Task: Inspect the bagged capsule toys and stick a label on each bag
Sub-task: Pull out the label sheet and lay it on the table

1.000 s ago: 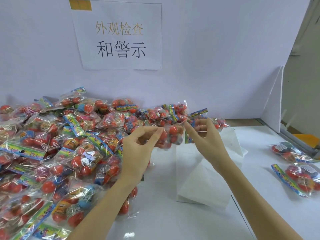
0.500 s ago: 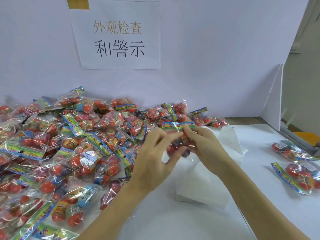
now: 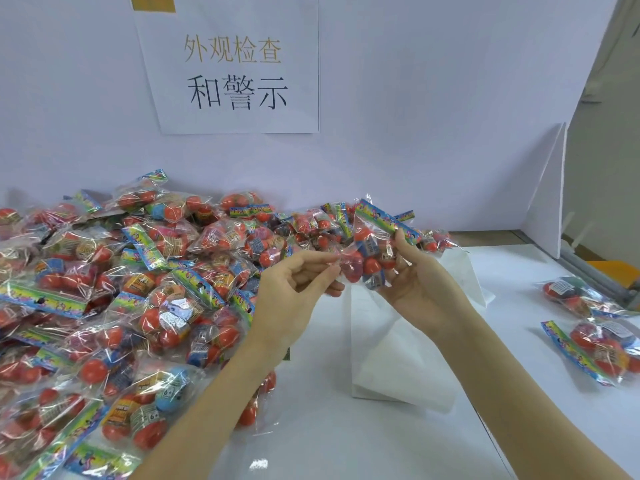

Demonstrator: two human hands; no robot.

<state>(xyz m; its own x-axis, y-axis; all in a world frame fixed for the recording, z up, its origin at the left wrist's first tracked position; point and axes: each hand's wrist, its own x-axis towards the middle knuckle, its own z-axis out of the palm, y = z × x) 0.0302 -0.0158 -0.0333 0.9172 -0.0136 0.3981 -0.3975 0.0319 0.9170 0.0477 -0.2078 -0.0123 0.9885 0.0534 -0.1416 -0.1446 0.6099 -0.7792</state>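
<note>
Fig.: one bag of capsule toys point(image 3: 372, 252) held up between both hands, just right of the big pile of bags point(image 3: 131, 306), above the white paper sheet point(image 3: 391, 344). Right hand point(image 3: 415, 282) cups the bag from below w/ thumb pinching near the printed header strip point(image 3: 384, 220); left hand point(image 3: 294, 282) pinches the clear film at the bag's lower-left end, fingers curled. Change vs. 0.5 s ago: the bag was low and bunched between the hands, header roughly level; now it's lifted and turned, header at the upper right, capsules facing the viewer. Read as: inspection step under way, label not yet applied; no label visible on this bag or in either hand. Long axis approx. diagonal, lower-left to upper-right; header end points up and away from the pile. Two other bags point(image 3: 595, 327) lie well right of the pile, w/ white patches that may be labels; can't confirm.
</note>
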